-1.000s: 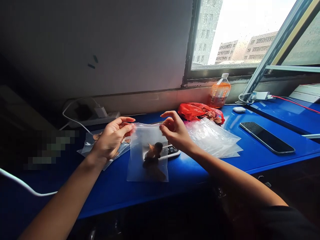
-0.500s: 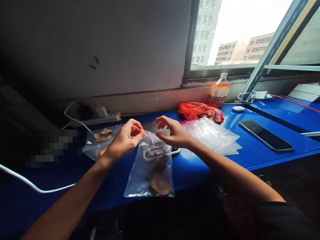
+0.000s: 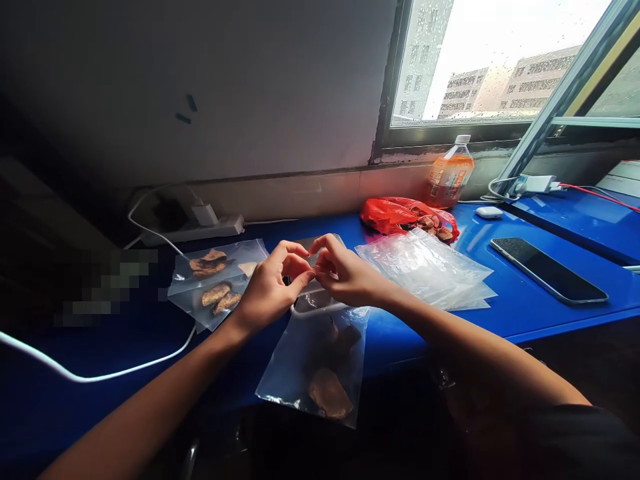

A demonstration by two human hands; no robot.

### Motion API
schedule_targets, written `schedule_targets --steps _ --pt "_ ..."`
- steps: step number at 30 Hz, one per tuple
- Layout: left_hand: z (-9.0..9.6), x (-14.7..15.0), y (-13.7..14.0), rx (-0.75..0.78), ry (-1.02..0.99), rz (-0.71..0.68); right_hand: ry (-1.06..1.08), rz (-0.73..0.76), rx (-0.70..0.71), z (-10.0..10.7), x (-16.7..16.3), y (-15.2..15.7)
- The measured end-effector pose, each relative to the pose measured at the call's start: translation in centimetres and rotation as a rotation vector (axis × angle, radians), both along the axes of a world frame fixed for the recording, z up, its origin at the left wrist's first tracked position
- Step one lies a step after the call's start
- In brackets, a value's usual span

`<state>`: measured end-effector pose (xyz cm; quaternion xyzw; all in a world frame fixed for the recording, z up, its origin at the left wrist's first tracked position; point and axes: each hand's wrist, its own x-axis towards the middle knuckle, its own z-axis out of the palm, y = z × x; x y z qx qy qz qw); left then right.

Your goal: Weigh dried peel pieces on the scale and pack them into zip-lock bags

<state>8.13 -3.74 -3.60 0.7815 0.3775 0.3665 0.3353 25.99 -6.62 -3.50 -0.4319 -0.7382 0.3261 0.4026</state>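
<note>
A clear plastic zip bag (image 3: pixel 285 373) hangs over the front edge of the table, with dark dried slices (image 3: pixel 330 393) at its bottom. My left hand (image 3: pixel 273 287) is closed in a pinch on the bag's top edge. Beside it, my right hand (image 3: pixel 347 273) pinches the same edge, the fingertips of both hands nearly meeting. Behind the bag and hands lies a small device with a grey plate and a white rim (image 3: pixel 323 310), mostly covered. Left of my hands, filled clear bags (image 3: pixel 195 291) with dried slices overlap on the table.
Empty clear bags (image 3: pixel 425 273) lie stacked right of my hands. Behind them are a red plastic bag (image 3: pixel 383 215) of dried slices and an orange drink bottle (image 3: pixel 453 173). A phone (image 3: pixel 550 270), an earbud case (image 3: pixel 489 212), a power strip (image 3: pixel 225 228) and a white cable (image 3: pixel 125 371) are around.
My right hand has come in from above to pinch the bag's top edge beside my left hand. The bag has shifted slightly right and swings lower at its bottom.
</note>
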Motion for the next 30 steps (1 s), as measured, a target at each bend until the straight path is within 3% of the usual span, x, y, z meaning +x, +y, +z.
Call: schedule_targets --steps 10,17,22,26,30 --pt "1.9 -0.7 -0.2 0.193 0.021 0.045 0.037 -0.050 -0.034 1.1 -0.2 0.2" --pt "3.6 -2.2 1.5 0.109 -0.237 0.129 0.074 -0.056 -0.064 1.6 1.6 1.3" --pt "4.0 -3.6 3.0 0.121 -0.313 0.165 0.079 -0.107 0.002 1.1 2.8 2.5" --pt "4.5 -5.8 4.9 0.154 -0.326 0.296 0.042 -0.338 0.066 0.8 5.0 3.4" --pt "4.7 -9.1 7.2 0.283 -0.326 0.484 0.244 -0.561 0.088 2.2 9.4 3.6"
